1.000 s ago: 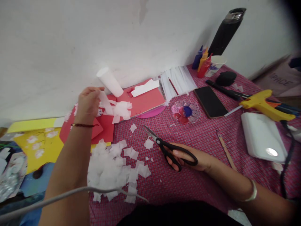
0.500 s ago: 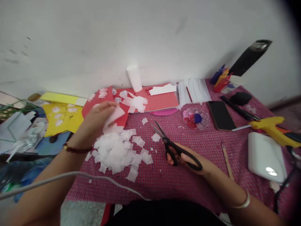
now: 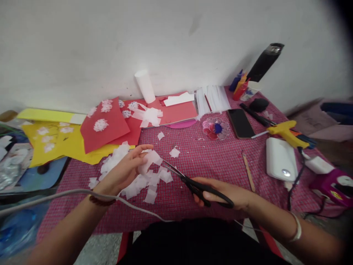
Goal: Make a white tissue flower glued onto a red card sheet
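Pinched in the fingers of my left hand (image 3: 127, 167) is a piece of white tissue paper (image 3: 151, 160), held above a heap of cut tissue squares (image 3: 138, 187). My right hand (image 3: 220, 193) grips black-handled scissors (image 3: 197, 186) by their finger loops. The scissor blades point left, with their tips at the edge of the held paper; whether they touch it I cannot tell. A few loose tissue scraps (image 3: 174, 152) lie on the checked cloth just beyond the blades.
Behind lie red sheets (image 3: 110, 127) with paper blossoms and a standing white roll (image 3: 145, 87). To the right are a phone (image 3: 241, 124), a yellow glue gun (image 3: 285, 132), a white box (image 3: 281, 159) and paint bottles (image 3: 240, 88). A pale cable (image 3: 129, 204) crosses in front of my left forearm.
My left hand has come down and toward the right with the tissue paper, bringing it to the scissor tips. The scissor blades have drawn closer together. The view has shifted rightward.
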A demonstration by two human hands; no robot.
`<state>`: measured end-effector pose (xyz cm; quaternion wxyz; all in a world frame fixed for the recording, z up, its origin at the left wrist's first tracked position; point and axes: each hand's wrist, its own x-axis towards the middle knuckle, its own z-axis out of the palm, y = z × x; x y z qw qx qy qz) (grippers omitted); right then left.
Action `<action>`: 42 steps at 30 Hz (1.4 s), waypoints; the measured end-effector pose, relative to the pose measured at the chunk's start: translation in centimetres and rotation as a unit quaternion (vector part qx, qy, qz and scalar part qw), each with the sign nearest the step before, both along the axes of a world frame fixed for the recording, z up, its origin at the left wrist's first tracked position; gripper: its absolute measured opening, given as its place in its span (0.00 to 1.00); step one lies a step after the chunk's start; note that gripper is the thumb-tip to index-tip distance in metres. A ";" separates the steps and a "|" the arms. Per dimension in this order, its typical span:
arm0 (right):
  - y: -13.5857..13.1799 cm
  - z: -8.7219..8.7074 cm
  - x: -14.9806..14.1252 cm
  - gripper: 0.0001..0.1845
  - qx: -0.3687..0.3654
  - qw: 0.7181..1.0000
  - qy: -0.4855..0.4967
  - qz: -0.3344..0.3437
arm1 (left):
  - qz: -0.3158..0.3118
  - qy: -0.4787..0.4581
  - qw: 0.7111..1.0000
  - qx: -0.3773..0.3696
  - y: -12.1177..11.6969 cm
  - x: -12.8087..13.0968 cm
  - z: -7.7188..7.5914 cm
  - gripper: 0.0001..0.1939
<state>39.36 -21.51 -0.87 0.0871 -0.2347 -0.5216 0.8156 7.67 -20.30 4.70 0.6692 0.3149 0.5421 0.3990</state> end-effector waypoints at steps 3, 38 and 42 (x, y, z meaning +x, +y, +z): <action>-0.1 0.7 -0.3 0.43 0.007 1.000 -0.018 -0.005 | -0.048 0.021 0.997 0.060 -0.7 -0.2 -1.3 0.33; 0.5 0.6 -3.1 0.36 -0.084 0.990 -0.065 -0.092 | 0.061 0.044 0.993 0.087 -1.1 2.7 -6.8 0.40; 0.4 0.3 -3.1 0.38 -0.106 0.987 -0.065 -0.103 | 0.058 0.041 0.994 0.089 -1.1 2.6 -7.2 0.40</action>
